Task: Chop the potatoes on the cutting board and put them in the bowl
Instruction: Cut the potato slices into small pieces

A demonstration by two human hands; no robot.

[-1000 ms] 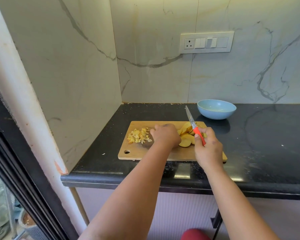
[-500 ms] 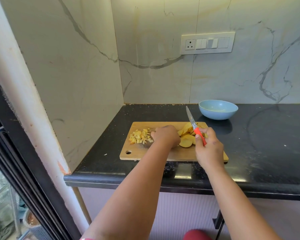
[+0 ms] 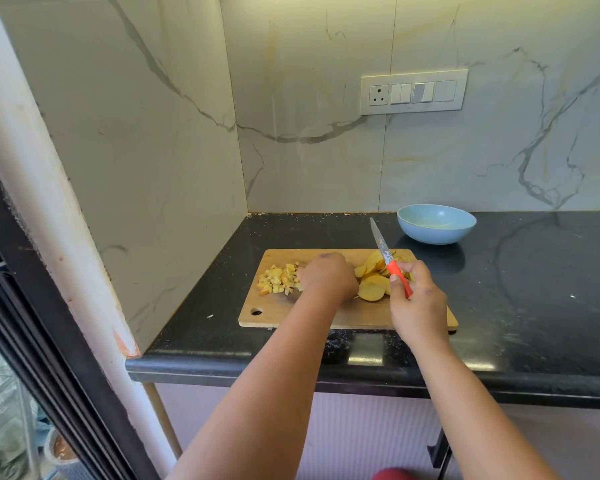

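A wooden cutting board (image 3: 357, 315) lies on the black countertop (image 3: 534, 289). A pile of diced potato (image 3: 279, 280) sits on its left part, and several potato slices (image 3: 373, 289) lie on its right part. My left hand (image 3: 326, 277) rests knuckles-up on the board between them, touching the diced pile; its fingers curl under and are hidden. My right hand (image 3: 418, 303) grips the red handle of a knife (image 3: 383, 249), whose blade points up and away over the slices. The light blue bowl (image 3: 436, 225) stands behind the board to the right, with no potato in it.
Marble walls close in the counter at the back and on the left. A switch and socket panel (image 3: 413, 91) is on the back wall. The counter's front edge runs just below the board. Open black counter stretches to the right.
Both hands have stayed almost where they were. The left hand now sits slightly closer to the diced pile, and the knife is still raised.
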